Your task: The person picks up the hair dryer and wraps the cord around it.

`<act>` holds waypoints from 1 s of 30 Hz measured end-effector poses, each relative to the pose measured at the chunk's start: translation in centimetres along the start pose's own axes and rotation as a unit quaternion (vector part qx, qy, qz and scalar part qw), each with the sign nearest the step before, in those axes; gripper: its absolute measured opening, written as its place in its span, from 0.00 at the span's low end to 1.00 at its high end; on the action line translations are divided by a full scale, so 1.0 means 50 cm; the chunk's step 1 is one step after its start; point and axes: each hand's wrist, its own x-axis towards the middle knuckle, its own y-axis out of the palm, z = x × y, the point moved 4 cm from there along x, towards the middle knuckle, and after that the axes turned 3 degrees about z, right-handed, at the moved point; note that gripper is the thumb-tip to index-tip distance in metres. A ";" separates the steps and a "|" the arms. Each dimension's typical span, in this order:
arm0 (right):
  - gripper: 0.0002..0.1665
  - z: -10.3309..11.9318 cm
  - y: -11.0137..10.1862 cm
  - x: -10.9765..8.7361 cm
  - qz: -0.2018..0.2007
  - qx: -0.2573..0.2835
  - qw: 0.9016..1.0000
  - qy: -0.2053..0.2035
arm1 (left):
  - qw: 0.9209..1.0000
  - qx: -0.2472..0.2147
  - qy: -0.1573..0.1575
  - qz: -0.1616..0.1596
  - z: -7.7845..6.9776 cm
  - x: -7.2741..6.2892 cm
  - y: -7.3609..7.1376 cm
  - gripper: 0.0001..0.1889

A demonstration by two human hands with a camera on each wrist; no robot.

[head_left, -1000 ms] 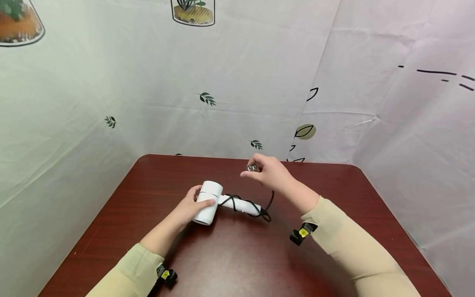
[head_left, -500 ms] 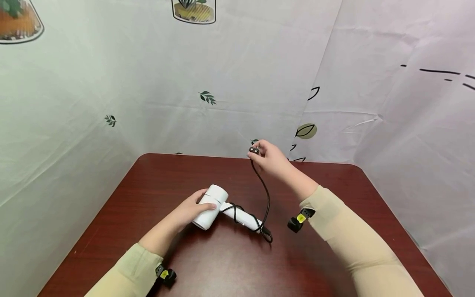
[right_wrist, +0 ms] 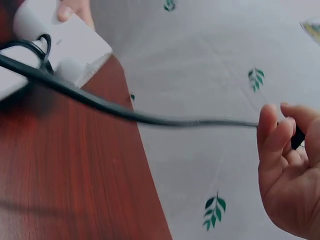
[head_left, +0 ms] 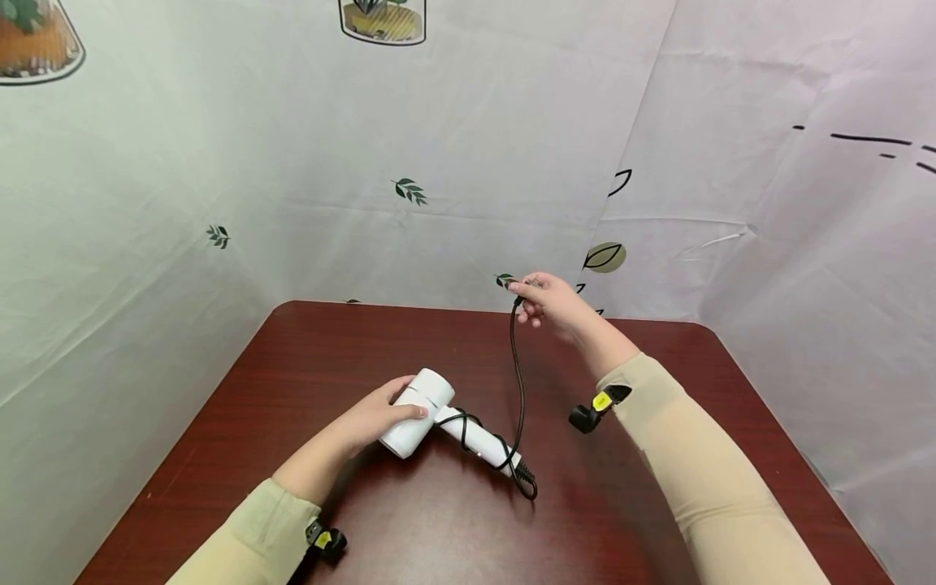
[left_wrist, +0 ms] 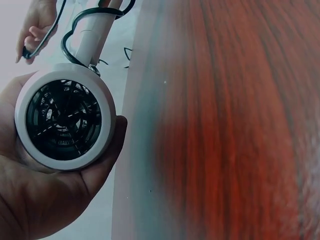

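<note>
A white hair dryer (head_left: 478, 441) has its black cord wound loosely round the handle. My left hand (head_left: 373, 418) grips its barrel, thumb on top. In the left wrist view the round intake grille (left_wrist: 64, 120) faces the camera, cupped by the palm and fingers. My right hand (head_left: 552, 301) is raised beyond the handle and pinches the plug end of the cord. From there the free length of cord (head_left: 518, 382) runs down to the handle's end. In the right wrist view the black plug (right_wrist: 298, 137) is mostly hidden behind the fingers.
The dark red wooden table (head_left: 439, 520) has rounded far corners. A pale cloth backdrop (head_left: 468, 122) printed with leaves and jars hangs behind it and along both sides. Each sleeve carries a small black camera, like the one (head_left: 600, 408) on the right wrist.
My right hand has risen with the plug, drawing out more cord, then shifted slightly right and turned. The dryer has swung, its handle end coming nearer. My left hand keeps its grip.
</note>
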 end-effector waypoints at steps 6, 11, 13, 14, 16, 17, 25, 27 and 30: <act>0.15 -0.019 -0.026 0.001 -0.006 -0.031 0.999 0.011 | 1.000 -0.002 -0.008 0.005 0.002 0.001 0.002 0.39; 0.23 -0.026 -0.033 -0.001 0.023 0.001 1.000 0.019 | 1.000 -0.001 -0.005 0.007 0.003 0.002 0.003 0.39; 0.22 -0.028 -0.034 -0.002 0.037 0.038 0.998 0.027 | 1.000 -0.001 -0.005 0.008 0.004 0.002 0.003 0.39; 0.21 -0.027 -0.035 -0.003 0.043 0.052 0.997 0.028 | 1.000 -0.001 -0.006 0.008 0.005 0.004 0.003 0.39; 0.16 -0.027 -0.035 -0.004 0.057 0.082 0.995 0.024 | 1.000 -0.004 -0.006 0.007 0.006 0.004 0.003 0.39; 0.15 -0.026 -0.035 -0.004 0.065 0.094 0.993 0.019 | 1.000 -0.006 -0.006 0.007 0.006 0.005 0.003 0.39; 0.15 -0.024 -0.020 0.000 0.103 0.101 0.989 -0.030 | 1.000 -0.005 0.002 0.018 0.009 0.010 0.004 0.39; 0.15 -0.021 -0.014 0.003 0.089 0.102 0.990 -0.043 | 1.000 -0.006 0.000 0.017 0.009 0.011 0.005 0.38; 0.14 -0.014 -0.006 0.008 0.062 0.115 0.989 -0.064 | 1.000 -0.004 0.001 0.014 0.007 0.012 0.007 0.38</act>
